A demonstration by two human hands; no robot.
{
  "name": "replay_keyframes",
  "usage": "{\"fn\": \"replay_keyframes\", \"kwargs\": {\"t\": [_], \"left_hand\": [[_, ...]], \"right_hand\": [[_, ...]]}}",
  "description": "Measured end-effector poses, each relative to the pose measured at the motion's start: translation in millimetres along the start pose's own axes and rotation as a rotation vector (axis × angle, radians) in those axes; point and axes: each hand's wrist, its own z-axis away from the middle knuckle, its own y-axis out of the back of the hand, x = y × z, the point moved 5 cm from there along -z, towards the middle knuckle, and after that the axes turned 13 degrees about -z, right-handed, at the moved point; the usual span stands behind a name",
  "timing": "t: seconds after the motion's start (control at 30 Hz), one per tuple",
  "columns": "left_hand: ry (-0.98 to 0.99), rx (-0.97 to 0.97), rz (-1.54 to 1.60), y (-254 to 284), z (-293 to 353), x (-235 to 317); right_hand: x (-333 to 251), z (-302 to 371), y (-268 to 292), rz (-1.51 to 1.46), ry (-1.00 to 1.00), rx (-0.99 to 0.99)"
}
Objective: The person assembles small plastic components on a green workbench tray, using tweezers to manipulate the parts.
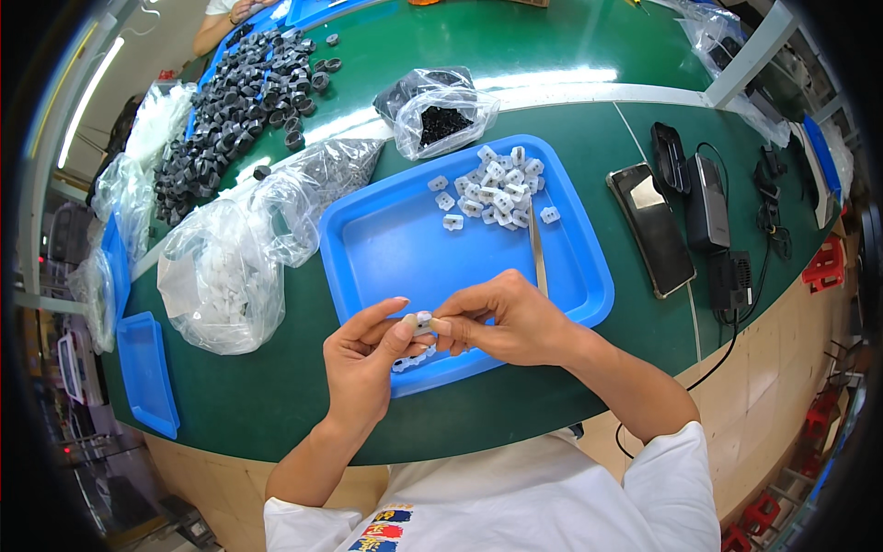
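Pinching one small white part (423, 322) between them, the left hand (363, 361) and the right hand (517, 320) are above the near side of the blue tray (386, 253). Farther inside the tray lies a thin metal tool (538, 253), then a pile of white pieces (501, 195). Behind the tray, the worktop (584, 124) carries a bag of black bits (445, 125).

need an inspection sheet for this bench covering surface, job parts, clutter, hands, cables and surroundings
Surface: green tabletop, blue tray on it
Job's things: small white part in hand; white pile and slim metal tool in tray
Clutter: dark grey caps heaped far left; clear bag left of tray; phone right
Hands: left hand and right hand pinch the part
Cables: black cable over right edge
Surroundings: red stool at right; another person's hand far left
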Motion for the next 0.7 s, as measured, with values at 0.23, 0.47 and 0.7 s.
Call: {"fn": "replay_keyframes", "kwargs": {"t": [0.23,0.47,0.7], "left_hand": [[0.003,-0.009,-0.009,2.2,-0.5,-4.0],[-0.047,0.02,-0.051,3.9,-3.5,4.7],[-0.126,0.016,-0.277,0.9,1.0,14.7]], "right_hand": [[0.6,-0.1,-0.6,-0.006,-0.002,-0.004],[-6.4,0.0,-0.1,0.145,0.113,0.083],[-8.2,2.0,-6.4,0.329,0.338,0.074]]}}
